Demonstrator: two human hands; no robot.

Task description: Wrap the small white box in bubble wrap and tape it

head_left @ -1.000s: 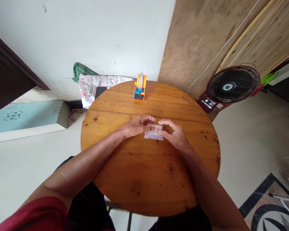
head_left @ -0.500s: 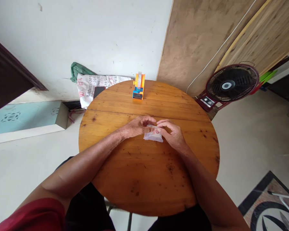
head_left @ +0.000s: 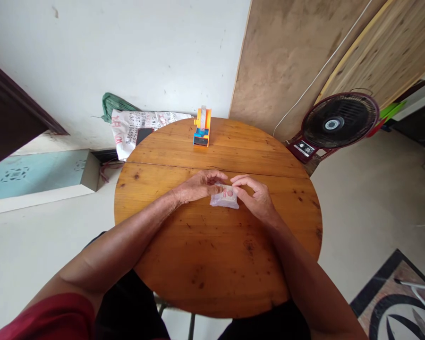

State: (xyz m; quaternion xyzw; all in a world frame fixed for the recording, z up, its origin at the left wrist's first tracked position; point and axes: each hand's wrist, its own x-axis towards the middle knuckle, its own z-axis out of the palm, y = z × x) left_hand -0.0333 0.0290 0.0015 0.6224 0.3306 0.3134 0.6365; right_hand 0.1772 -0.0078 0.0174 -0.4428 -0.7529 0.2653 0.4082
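A small clear plastic packet point(head_left: 225, 198) with something reddish inside lies on the round wooden table point(head_left: 212, 264), near its middle. My left hand point(head_left: 198, 186) pinches the packet's upper left edge with its fingertips. My right hand point(head_left: 257, 198) holds the packet's upper right corner between thumb and fingers. Both forearms rest over the tabletop. What is inside the packet is too small to make out.
An orange and blue holder with a grey strip point(head_left: 202, 127) stands at the table's far edge. Behind the table a printed white sack point(head_left: 134, 127) and a green bag point(head_left: 115, 103) lie by the wall. A dark red floor fan point(head_left: 336, 123) stands at the right.
My fingers have closed in on the packet's top edge, and the packet has shifted slightly. The view has drifted a little to the right.
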